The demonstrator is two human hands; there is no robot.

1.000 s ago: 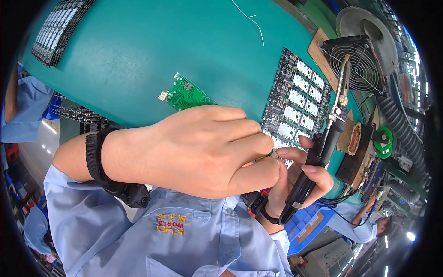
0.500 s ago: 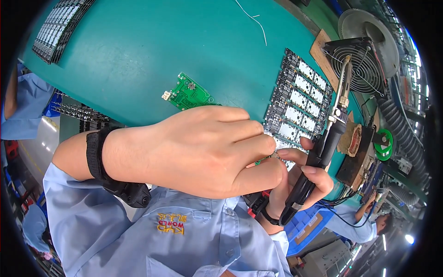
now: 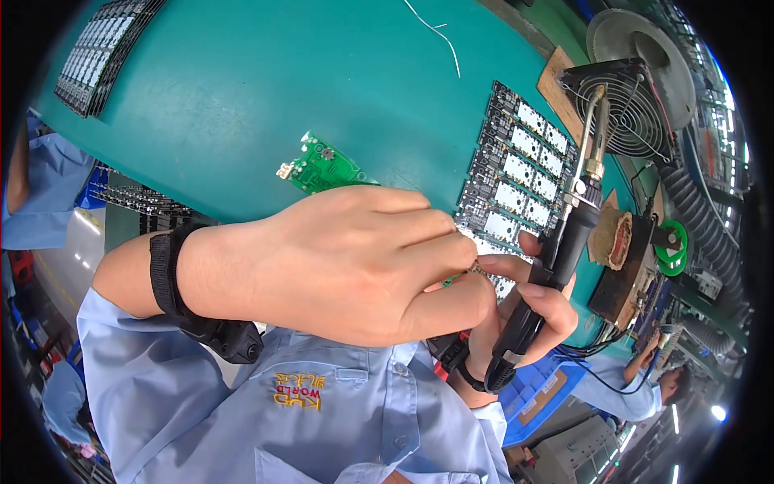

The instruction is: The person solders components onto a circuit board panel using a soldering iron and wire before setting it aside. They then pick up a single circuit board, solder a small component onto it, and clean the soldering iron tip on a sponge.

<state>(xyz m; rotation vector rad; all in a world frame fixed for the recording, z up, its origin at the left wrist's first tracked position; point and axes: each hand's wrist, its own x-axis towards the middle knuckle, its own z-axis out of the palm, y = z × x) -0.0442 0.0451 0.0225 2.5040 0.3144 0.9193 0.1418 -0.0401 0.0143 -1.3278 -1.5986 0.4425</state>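
Note:
Fingers curled and knuckles up, my left hand grips a green circuit board. One end of the board, with a small white connector, sticks out past the hand; the rest is mostly covered by it. My right hand is closed around the black handle of a soldering iron, whose metal tip and thin side tube point up and away. My right thumb and finger ends meet the left fingertips at a small piece too hidden to make out.
A panel of black-and-white circuit boards lies on the green mat beside my hands. More panels are stacked far left. A white wire rests at the back. A fan with a round grille and a green solder spool stand right.
The exposed end of the green circuit board has tilted and shifted slightly left. Both hands keep their holds, and the whole scene has moved a little in view.

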